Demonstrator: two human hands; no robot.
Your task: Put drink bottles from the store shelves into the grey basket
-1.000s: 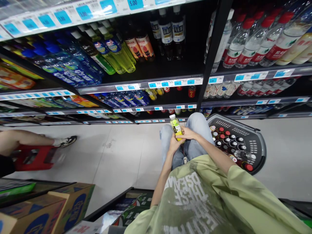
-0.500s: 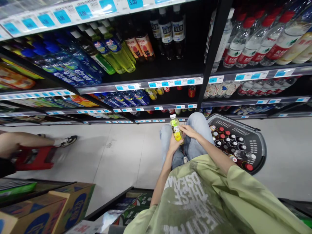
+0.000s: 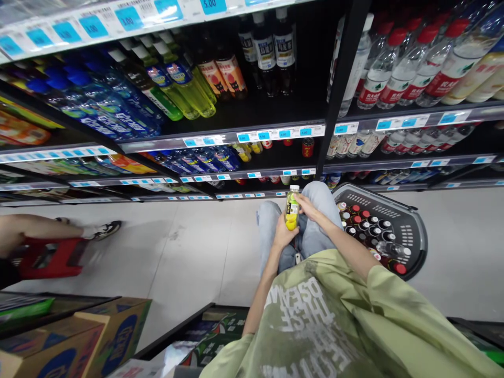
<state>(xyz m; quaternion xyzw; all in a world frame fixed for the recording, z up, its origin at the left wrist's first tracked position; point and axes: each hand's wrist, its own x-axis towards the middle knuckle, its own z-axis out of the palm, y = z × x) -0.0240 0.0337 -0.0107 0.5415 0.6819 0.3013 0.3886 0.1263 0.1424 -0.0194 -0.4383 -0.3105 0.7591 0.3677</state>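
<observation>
Between my knees I hold up a small drink bottle (image 3: 292,209) with a white cap and a yellow-green label, standing nearly upright. My left hand (image 3: 284,233) is wrapped round its lower end. At its upper right side, my right hand (image 3: 307,206) grips it near the shoulder, with the fingers partly hidden. Just right of my legs stands a dark grey shopping basket (image 3: 418,231). It holds several bottles with dark, white and red caps; one clear bottle (image 3: 394,249) lies on its side among them.
Drink shelves (image 3: 220,137) with price tags stretch across the front. On the left, another person's leg (image 3: 47,226) shows beside a red stool (image 3: 53,258). Cardboard boxes (image 3: 118,331) stand at the lower left, and a dark shelf edge (image 3: 177,331) runs close behind me.
The bottle has moved slightly right and turned more upright in my hands. My right hand has shifted up from its middle to near its top. The view has shifted slightly.
</observation>
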